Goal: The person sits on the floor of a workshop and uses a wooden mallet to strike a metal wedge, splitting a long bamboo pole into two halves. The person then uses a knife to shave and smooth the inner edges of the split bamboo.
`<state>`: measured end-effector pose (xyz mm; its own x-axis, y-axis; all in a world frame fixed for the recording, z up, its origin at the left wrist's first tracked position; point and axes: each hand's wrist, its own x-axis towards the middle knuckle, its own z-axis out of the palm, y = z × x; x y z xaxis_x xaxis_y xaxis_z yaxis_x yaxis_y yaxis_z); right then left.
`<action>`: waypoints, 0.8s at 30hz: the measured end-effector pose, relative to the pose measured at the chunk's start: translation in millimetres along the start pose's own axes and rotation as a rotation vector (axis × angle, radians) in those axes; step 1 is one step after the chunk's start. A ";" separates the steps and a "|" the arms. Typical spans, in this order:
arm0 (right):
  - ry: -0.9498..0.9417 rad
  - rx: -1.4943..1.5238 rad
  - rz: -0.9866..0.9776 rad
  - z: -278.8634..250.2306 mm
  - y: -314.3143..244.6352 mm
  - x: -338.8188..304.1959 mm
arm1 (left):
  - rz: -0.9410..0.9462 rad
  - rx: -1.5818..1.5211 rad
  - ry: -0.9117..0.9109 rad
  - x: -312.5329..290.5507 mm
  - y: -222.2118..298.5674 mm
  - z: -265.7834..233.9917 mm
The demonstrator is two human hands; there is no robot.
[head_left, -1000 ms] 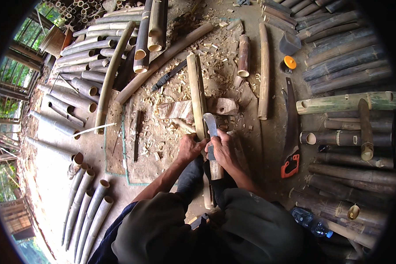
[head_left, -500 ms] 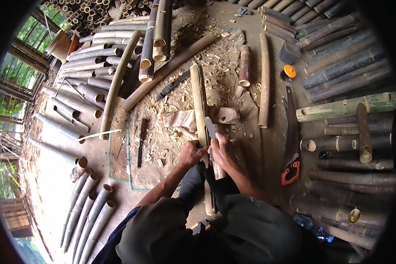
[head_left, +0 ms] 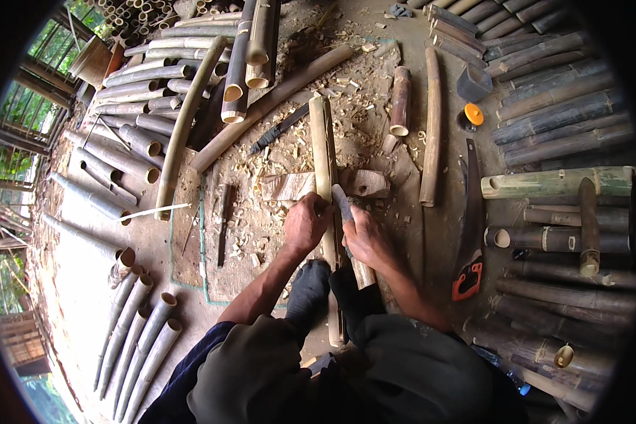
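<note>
A long split length of bamboo (head_left: 322,145) runs away from between my legs, its far part over a notched wooden block (head_left: 287,186). My left hand (head_left: 307,223) is closed around the bamboo's left side, just on the near side of the block. On the other side, my right hand (head_left: 364,239) grips a knife, its grey blade (head_left: 342,201) pointing away from me along the bamboo's right edge. The knife's handle is hidden in the fingers. Both feet, in dark coverings (head_left: 308,291), flank the bamboo's near part.
Wood shavings litter the ground mat. A handsaw (head_left: 468,233) with an orange handle lies to the right, near an orange-lidded jar (head_left: 470,116). Beyond the block rests a dark-handled blade (head_left: 279,129). Bamboo poles are stacked right (head_left: 558,182) and left (head_left: 131,92).
My left hand has slid farther away from me along the bamboo. The right hand and knife have shifted slightly to the right. The whole view has tilted a little.
</note>
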<state>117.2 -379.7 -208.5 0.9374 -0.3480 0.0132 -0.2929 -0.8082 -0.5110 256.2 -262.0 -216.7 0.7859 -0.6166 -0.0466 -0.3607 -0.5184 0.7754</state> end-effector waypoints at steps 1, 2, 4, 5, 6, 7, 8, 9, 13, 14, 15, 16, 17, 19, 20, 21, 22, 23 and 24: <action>0.012 -0.087 -0.076 -5.7 -3.4 -1.4 | 0.000 0.036 -0.002 -0.2 1.0 -0.4; 0.025 -0.174 -0.151 -9.4 -6.5 -2.2 | 0.000 0.071 -0.004 -0.5 2.5 -0.2; 0.132 -0.045 -0.020 6.9 -10.8 -10.5 | -0.009 0.128 -0.022 3.2 7.3 2.2; 0.145 -0.003 0.010 10.6 -11.4 -16.9 | -0.030 0.151 -0.035 5.6 7.3 4.0; 0.160 0.034 0.043 7.4 -16.8 -21.9 | -0.049 0.170 -0.051 8.6 6.5 6.4; 0.172 0.076 0.072 4.3 -24.1 -26.9 | -0.061 0.072 -0.071 10.2 0.9 6.5; 0.181 0.108 0.054 -4.4 -27.8 -31.0 | -0.073 -0.026 -0.089 13.2 -6.0 4.7; 0.194 0.135 0.041 -9.7 -27.5 -33.9 | -0.078 -0.127 -0.112 17.2 -3.9 0.6; 0.062 0.979 0.628 -20.5 -12.0 -34.4 | -0.461 -0.927 -0.213 28.3 11.2 -15.8; 0.063 1.034 0.593 -19.5 -3.7 -33.3 | -0.453 -0.946 -0.178 28.5 16.5 -20.8; 0.072 1.071 0.607 -21.0 0.8 -32.0 | -0.469 -0.963 -0.147 34.3 22.7 -29.0; 0.080 1.108 0.620 -22.3 4.3 -30.5 | -0.487 -1.006 -0.147 38.2 23.5 -33.4; 0.086 1.146 0.633 -23.3 6.7 -28.9 | -0.506 -1.050 -0.146 41.2 22.4 -37.7; 0.080 1.187 0.658 -25.9 5.2 -30.4 | -0.429 -1.055 -0.203 33.8 25.0 -47.2; 0.073 1.176 0.654 -28.4 6.6 -31.8 | -0.413 -1.033 -0.154 36.1 37.8 -55.5; 0.063 1.168 0.647 -31.1 4.5 -35.6 | -0.398 -1.010 -0.101 34.3 49.3 -68.4; 0.082 1.183 0.650 -32.0 6.2 -40.0 | -0.354 -1.101 -0.132 36.5 55.3 -85.5; 0.081 1.206 0.642 -30.0 6.3 -39.7 | -0.290 -1.114 -0.141 32.2 60.7 -109.0; 0.079 1.224 0.637 -31.1 2.8 -41.9 | -0.224 -1.195 -0.140 31.2 56.6 -127.5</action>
<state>71.2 -382.2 -183.8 0.6806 -0.5550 -0.4782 -0.2734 0.4132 -0.8686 324.3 -235.0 -93.9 0.6840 -0.6804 -0.2632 0.5217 0.2040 0.8284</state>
